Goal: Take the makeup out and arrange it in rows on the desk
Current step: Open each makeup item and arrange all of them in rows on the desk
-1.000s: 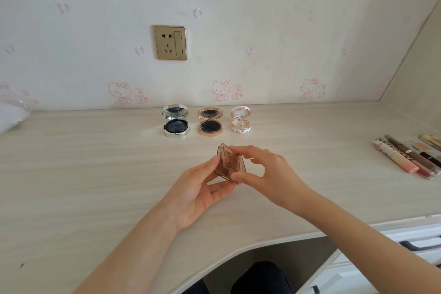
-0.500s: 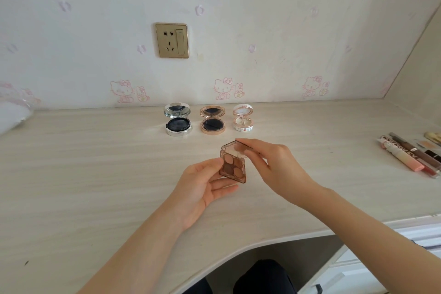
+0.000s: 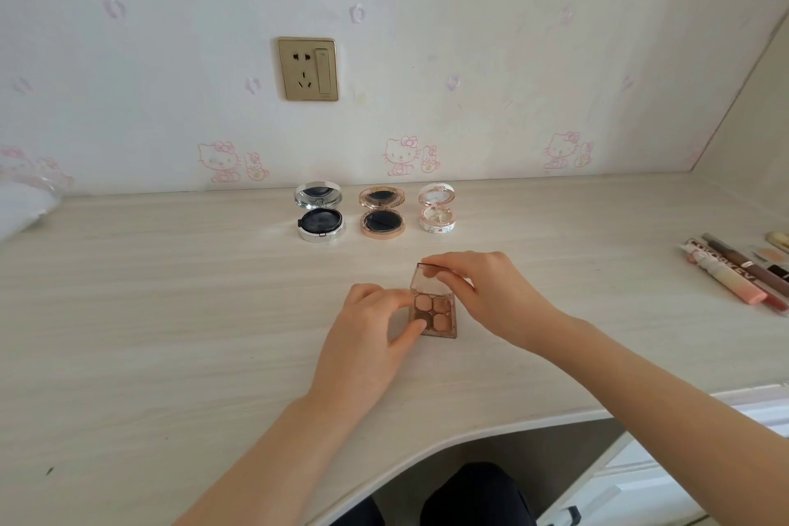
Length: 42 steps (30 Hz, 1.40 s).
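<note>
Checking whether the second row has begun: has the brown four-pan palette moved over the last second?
Yes. The palette has come down and toward the person, farther from the white compact, now lying flat, seemingly on the desk.

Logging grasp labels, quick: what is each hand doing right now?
Left hand: pinches the base of the brown eyeshadow palette.
Right hand: pinches the palette's raised clear lid.
</note>
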Each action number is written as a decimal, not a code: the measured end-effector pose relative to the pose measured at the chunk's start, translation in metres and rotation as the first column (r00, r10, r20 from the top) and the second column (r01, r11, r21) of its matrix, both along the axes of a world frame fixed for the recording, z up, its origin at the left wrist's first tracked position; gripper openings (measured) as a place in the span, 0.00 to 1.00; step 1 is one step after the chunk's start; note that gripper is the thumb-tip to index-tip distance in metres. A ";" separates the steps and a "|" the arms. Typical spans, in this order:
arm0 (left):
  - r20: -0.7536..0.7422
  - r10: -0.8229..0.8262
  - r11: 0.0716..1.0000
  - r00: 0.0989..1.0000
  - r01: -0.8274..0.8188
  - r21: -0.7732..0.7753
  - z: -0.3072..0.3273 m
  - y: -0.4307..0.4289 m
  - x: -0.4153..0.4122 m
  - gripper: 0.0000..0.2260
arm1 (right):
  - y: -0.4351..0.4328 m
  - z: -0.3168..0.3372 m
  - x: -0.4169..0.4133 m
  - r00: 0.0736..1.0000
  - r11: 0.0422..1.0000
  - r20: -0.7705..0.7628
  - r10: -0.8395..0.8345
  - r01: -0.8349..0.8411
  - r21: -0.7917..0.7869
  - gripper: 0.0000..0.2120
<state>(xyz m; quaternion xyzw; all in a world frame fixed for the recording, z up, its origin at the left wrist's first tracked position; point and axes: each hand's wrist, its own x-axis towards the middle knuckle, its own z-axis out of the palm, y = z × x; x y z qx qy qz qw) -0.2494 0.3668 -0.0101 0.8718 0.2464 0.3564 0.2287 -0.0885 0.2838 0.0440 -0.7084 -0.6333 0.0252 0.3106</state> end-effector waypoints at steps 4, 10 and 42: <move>-0.070 -0.039 0.998 0.997 0.042 0.046 -0.004 0.001 0.001 0.10 | 0.000 -0.008 -0.004 1.000 1.000 0.022 0.020 -0.019 -0.016 0.12; -0.063 -0.038 0.998 0.997 0.040 0.040 -0.005 0.002 0.003 0.08 | -0.007 -0.016 -0.006 0.999 0.999 0.012 0.030 -0.030 0.020 0.11; -0.108 -0.012 1.000 0.994 0.011 -0.005 -0.005 -0.001 0.001 0.14 | 0.002 -0.004 0.004 0.993 0.987 -0.111 -0.027 0.009 -0.162 0.14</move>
